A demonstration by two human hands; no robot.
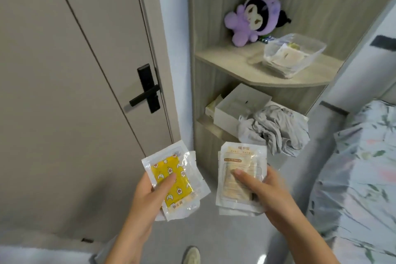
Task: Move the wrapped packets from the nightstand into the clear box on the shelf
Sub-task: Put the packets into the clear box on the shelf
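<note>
My left hand (150, 195) grips a small stack of wrapped packets with a yellow patterned one (180, 169) on top, thumb pressed on its face. My right hand (263, 197) holds another stack of clear-wrapped beige packets (240, 167), thumb across the front. Both stacks hang low in front of me, over the grey floor. The clear box (315, 49) stands on the upper shelf (240, 64) at the upper right, with several pale packets lying inside it. The box is well above and to the right of both hands.
A purple plush toy (255, 17) sits on the shelf left of the box. The lower shelf holds a white box (235, 105) and crumpled grey cloth (276, 128). A door with a black handle (145, 92) is on the left, a floral bed (360, 178) on the right.
</note>
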